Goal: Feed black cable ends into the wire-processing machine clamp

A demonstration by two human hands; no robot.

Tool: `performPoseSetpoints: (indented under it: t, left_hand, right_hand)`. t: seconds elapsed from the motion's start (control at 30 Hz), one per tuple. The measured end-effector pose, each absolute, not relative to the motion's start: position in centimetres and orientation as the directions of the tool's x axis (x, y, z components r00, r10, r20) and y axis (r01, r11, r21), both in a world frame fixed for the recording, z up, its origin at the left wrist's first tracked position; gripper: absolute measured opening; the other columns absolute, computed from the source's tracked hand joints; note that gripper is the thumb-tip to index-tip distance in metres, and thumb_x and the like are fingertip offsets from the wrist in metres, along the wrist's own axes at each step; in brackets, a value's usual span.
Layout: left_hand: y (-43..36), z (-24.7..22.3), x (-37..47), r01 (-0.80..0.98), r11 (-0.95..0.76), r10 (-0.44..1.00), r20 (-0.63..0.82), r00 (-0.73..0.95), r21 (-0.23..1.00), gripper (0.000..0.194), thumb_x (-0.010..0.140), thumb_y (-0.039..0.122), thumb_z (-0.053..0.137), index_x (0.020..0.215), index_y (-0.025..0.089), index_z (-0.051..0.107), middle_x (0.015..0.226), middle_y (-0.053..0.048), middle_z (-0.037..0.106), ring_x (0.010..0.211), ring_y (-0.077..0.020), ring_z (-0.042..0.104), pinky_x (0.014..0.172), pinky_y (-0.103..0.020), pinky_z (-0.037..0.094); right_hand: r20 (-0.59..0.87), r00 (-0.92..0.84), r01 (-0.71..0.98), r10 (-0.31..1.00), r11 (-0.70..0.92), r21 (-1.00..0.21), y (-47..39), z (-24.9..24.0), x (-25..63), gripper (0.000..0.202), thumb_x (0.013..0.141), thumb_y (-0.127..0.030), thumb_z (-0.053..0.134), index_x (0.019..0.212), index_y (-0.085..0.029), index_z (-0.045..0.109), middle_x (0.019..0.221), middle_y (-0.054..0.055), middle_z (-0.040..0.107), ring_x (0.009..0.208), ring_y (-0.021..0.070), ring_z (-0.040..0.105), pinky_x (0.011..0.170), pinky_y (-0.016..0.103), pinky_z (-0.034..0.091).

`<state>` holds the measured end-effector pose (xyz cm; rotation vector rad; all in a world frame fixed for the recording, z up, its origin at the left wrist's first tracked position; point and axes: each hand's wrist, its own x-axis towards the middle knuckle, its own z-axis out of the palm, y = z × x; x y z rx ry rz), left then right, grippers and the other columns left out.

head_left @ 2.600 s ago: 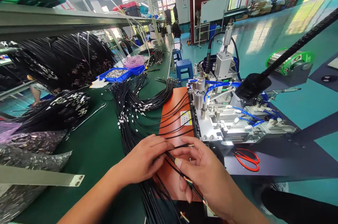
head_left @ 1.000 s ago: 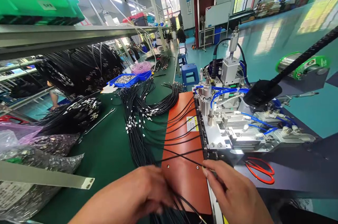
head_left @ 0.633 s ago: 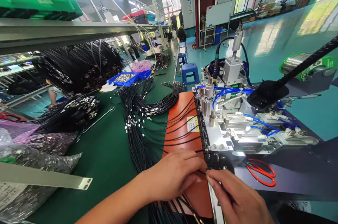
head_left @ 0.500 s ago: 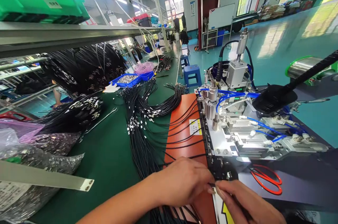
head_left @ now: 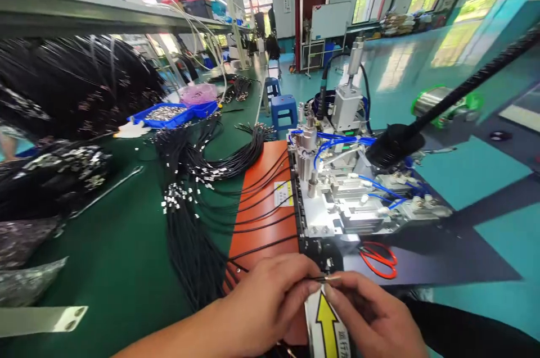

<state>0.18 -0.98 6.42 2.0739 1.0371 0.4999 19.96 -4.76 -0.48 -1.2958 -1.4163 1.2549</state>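
On the left of the desk (head_left: 113, 268), a thick bundle of cables (head_left: 185, 257) is lying lengthwise, probably so single ones are staying within reach. Several are crossing the orange plate (head_left: 248, 241), spaced apart and running to the machine's dark edge; the plate seems to be supporting them and keeping them from tangling.

The left hand (head_left: 272, 290) is reaching in from the lower left, its back turned up and its fingers curling, and is pinching a cable end (head_left: 319, 278) between thumb and forefinger. The cable end is lying roughly level just in front of the machine (head_left: 324, 209), above the arrow label (head_left: 327, 318). From the lower right, the right hand (head_left: 375, 307) is angling inward and grasping the tip between thumb and forefinger. The two grips are facing each other closely, likely for steadiness and fine control.

Farther right, red scissors (head_left: 395, 261) are lying beside the machine.
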Motion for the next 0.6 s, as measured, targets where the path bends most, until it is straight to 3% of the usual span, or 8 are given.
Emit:
performPoseSetpoints:
  t: [0.13,0.33,0.5,0.6]
  left_hand:
    - [-0.8,5.1,0.5,0.559,-0.338,0.811,-0.068,0.582,0.758,0.018,0.102,0.023,0.046,0.095,0.019,0.061,0.084,-0.002,0.067,0.078,-0.0147,0.063,0.067,-0.022,0.047]
    - [-0.9,2.8,0.5,0.566,-0.353,0.824,-0.038,0.565,0.745,0.02,0.104,0.026,0.041,0.094,0.019,0.057,0.083,-0.002,0.066,0.075,-0.0151,0.063,0.064,-0.023,0.045]
    - [-0.9,2.0,0.4,0.565,-0.369,0.83,-0.012,0.558,0.738,0.025,0.106,0.03,0.036,0.092,0.02,0.055,0.081,-0.001,0.064,0.073,-0.0152,0.061,0.065,-0.025,0.045]
    - [-0.8,1.6,0.4,0.571,-0.383,0.828,-0.005,0.561,0.726,0.026,0.106,0.03,0.034,0.091,0.021,0.052,0.079,0.0,0.063,0.07,-0.0148,0.061,0.064,-0.025,0.044]
  right_hand:
    - [-0.058,0.029,0.17,0.998,-0.062,-0.984,-4.6,-1.3,20.5,0.028,0.087,-0.043,0.069,0.102,-0.021,0.074,0.073,0.004,0.076,0.069,0.0212,0.076,0.061,0.024,0.064]
    - [-0.037,-0.024,0.284,0.999,-0.029,-0.958,-5.3,-1.4,22.3,0.027,0.09,-0.038,0.068,0.112,-0.022,0.072,0.078,0.002,0.076,0.062,0.0157,0.073,0.056,0.019,0.062]
    - [0.082,0.019,0.398,0.996,0.068,-0.915,-5.0,-0.8,21.8,0.024,0.094,-0.039,0.062,0.108,-0.023,0.073,0.087,0.003,0.076,0.073,0.0174,0.075,0.066,0.021,0.063]
    - [0.166,0.045,0.449,0.985,0.129,-0.884,-4.9,-0.6,21.0,0.022,0.094,-0.037,0.062,0.108,-0.024,0.074,0.089,0.003,0.076,0.072,0.0161,0.073,0.065,0.02,0.062]
